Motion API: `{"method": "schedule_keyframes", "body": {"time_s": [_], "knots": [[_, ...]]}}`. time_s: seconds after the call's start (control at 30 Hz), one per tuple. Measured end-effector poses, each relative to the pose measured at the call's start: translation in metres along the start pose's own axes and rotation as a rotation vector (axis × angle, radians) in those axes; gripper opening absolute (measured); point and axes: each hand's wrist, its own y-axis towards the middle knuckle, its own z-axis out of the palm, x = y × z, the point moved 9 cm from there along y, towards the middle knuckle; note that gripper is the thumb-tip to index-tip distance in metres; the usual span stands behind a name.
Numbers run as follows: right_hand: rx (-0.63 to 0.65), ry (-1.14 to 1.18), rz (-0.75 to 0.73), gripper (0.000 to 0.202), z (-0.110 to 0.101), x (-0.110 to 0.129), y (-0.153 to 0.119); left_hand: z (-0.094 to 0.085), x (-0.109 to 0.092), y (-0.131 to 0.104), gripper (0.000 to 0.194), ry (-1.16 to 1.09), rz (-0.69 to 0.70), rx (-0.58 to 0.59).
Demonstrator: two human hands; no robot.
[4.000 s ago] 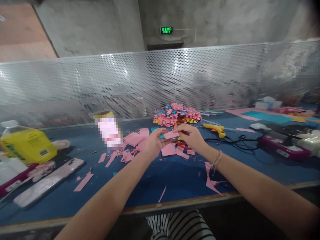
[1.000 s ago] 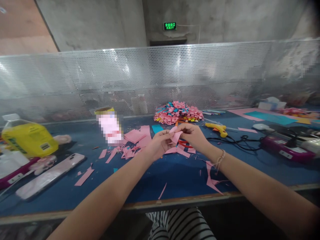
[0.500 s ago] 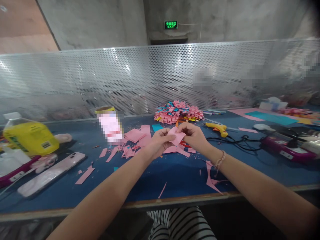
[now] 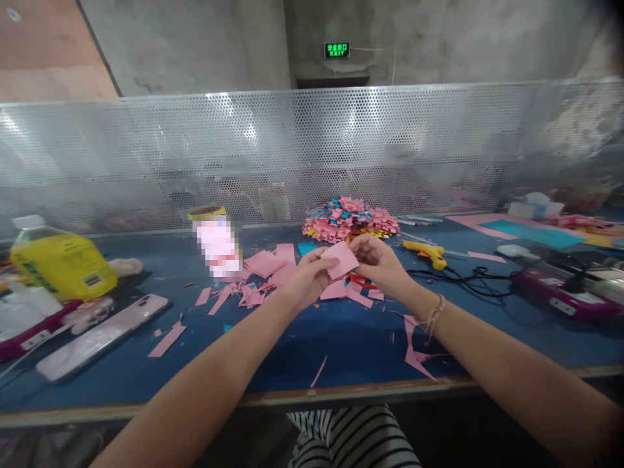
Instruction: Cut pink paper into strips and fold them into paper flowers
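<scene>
A small square of pink paper (image 4: 342, 259) is held up above the middle of the table. My left hand (image 4: 311, 276) pinches its left side, the thumb lying across the front. My right hand (image 4: 379, 261) has its fingers bent together at the paper's right edge. Below and to the left of the hands lie pink paper scraps (image 4: 252, 296) and larger pink sheets (image 4: 264, 264). Just behind the hands is a heap of folded pink, blue and yellow paper pieces (image 4: 347, 220). A bit of blue paper (image 4: 307, 248) shows by my left hand.
To the right lie a yellow glue gun (image 4: 429, 253), its black cord and a purple power strip (image 4: 565, 292). At left stand a jug of yellow liquid (image 4: 61, 266) and a phone (image 4: 102, 337). A perforated metal screen (image 4: 263, 149) runs along the back of the blue table (image 4: 273, 367).
The pink paper has turned flatter towards me, so more of its square face shows. My right fingers have shifted from over the paper to its right edge.
</scene>
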Motion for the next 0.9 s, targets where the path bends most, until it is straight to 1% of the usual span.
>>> {"method": "schedule_keyframes", "body": {"time_s": [0.13,0.23,0.37,0.5,0.67,0.9], "knots": [[0.002,-0.005,-0.048,0.032,0.001,0.005,0.000,-0.005,-0.002,0.001,0.017,0.017,0.003,-0.049],[0.006,-0.064,-0.064,0.025,0.000,0.003,-0.001,-0.010,-0.001,0.002,0.015,0.050,-0.005,-0.084],[0.006,-0.218,-0.105,0.015,-0.002,0.003,-0.002,-0.012,0.001,0.004,0.015,0.094,-0.022,-0.086],[-0.020,-0.328,-0.144,0.015,-0.004,0.008,-0.003,-0.011,0.002,0.004,0.014,0.107,-0.028,-0.078],[-0.019,-0.283,-0.112,0.018,-0.005,0.003,-0.003,-0.010,0.005,0.002,0.010,0.122,-0.051,-0.079],[0.023,-0.075,-0.012,0.012,-0.001,-0.007,-0.002,-0.013,0.006,0.001,0.015,0.131,-0.077,-0.120]]}}
